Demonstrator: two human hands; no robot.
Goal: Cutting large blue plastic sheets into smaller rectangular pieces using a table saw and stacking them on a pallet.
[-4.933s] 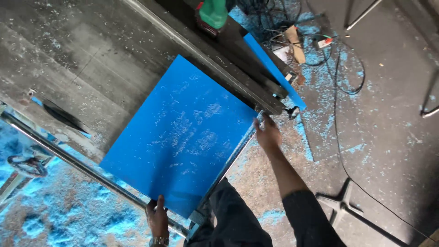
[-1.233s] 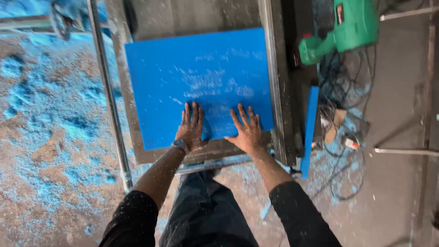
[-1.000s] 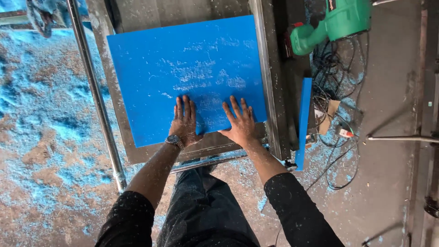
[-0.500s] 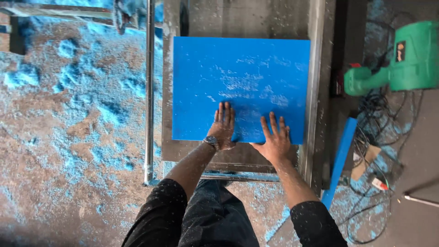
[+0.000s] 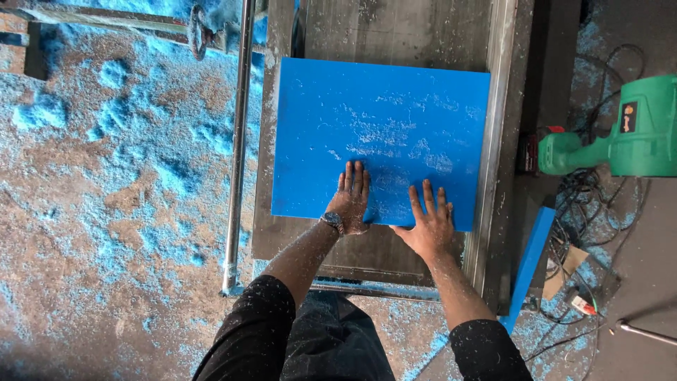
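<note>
A flat blue rectangular board point(image 5: 381, 134) lies on a grey metal saw table point(image 5: 395, 28), dusted with pale shavings. My left hand point(image 5: 350, 200) rests palm down on the board's near edge, fingers spread, a watch on the wrist. My right hand point(image 5: 427, 224) presses flat on the near right part of the board, fingers apart. Neither hand grips anything.
A metal fence rail point(image 5: 493, 162) borders the board's right side. A round steel bar point(image 5: 236, 148) runs along the table's left. A green power tool point(image 5: 620, 141) with tangled cables sits at the right. A narrow blue strip point(image 5: 525, 268) leans beside the table. Blue sawdust point(image 5: 106, 141) covers the floor.
The board has slid away from me along the table with both hands flat on it. Earlier I held it by its edges at an angle.
</note>
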